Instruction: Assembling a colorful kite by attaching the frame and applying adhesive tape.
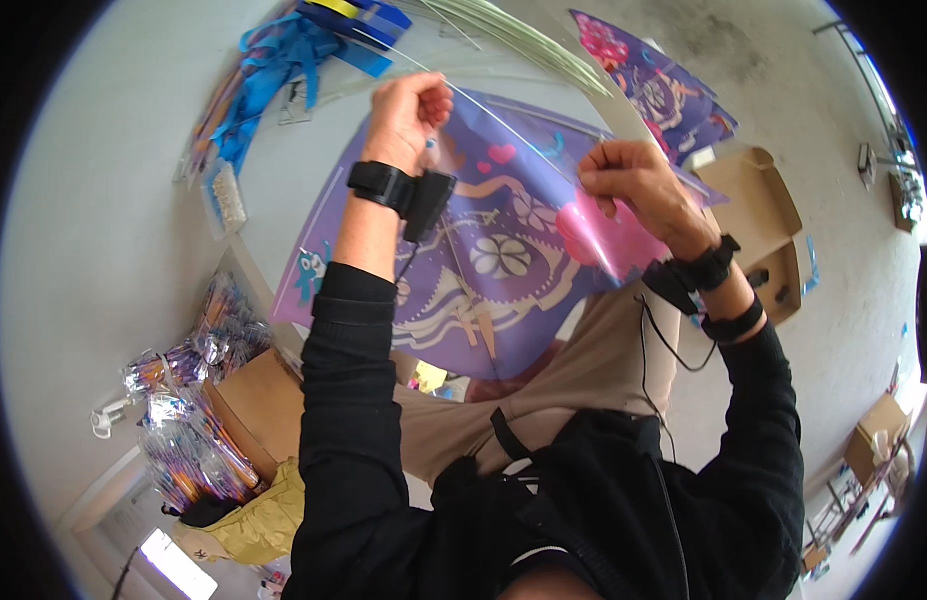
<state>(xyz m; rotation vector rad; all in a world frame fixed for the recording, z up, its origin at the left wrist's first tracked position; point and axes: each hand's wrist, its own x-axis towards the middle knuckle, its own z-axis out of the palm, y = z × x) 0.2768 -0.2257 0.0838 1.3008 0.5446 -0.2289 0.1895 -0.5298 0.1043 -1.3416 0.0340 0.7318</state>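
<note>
A purple kite [504, 255] printed with a figure in a wide dress, pink hearts and flowers lies spread on the white table in front of me, its near edge over my lap. A thin white rod [509, 122] runs slantwise above it, from the upper left down to my right hand [634, 185]. That hand's thumb and fingers pinch the rod's lower end, beside the kite's pink, curled-up right side. My left hand [409, 115] is closed, its fingers curled against the rod higher up; whether it grips the rod is partly hidden.
Blue ribbons [274, 75] and a blue holder [359, 18] lie at the far left, with a bundle of pale green rods [544, 45] behind. A small tray of beads [227, 198] sits at the left edge. Another kite [654, 85] and an open cardboard box [759, 205] are at right; packaged bundles [189, 440] stand lower left.
</note>
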